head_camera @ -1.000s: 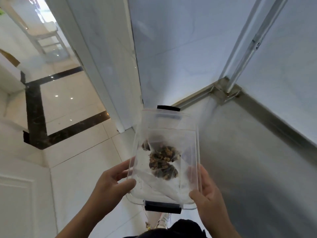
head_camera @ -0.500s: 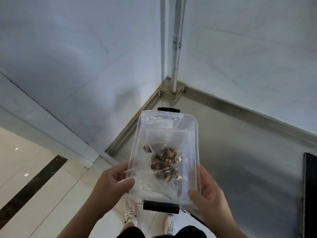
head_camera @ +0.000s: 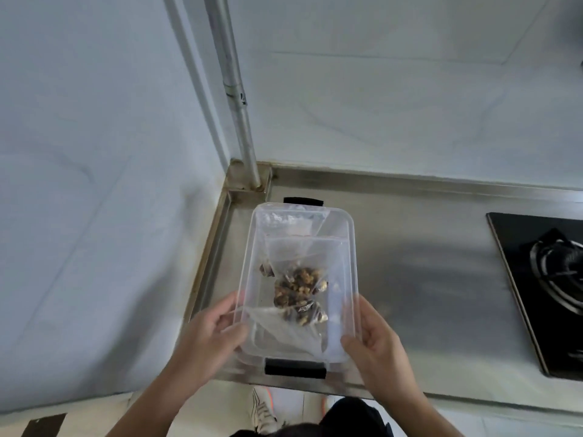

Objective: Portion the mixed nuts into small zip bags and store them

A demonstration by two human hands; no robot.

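Both hands clasp the clear rectangular plastic tub with black clip handles point(head_camera: 301, 279), left hand point(head_camera: 209, 334) and right hand point(head_camera: 375, 345) on its near corners, long axis pointing away toward the far wall, bagged nuts point(head_camera: 299, 293) inside, over the steel surface point(head_camera: 426, 279).

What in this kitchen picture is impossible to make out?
- Head view: whether the clear plastic box with black clips rests on the steel counter or is held above it.
- The black gas hob is cut off by the right edge.
- How many small zip bags of nuts there are; they overlap.
- The left hand and right hand partly cover the box's near corners.
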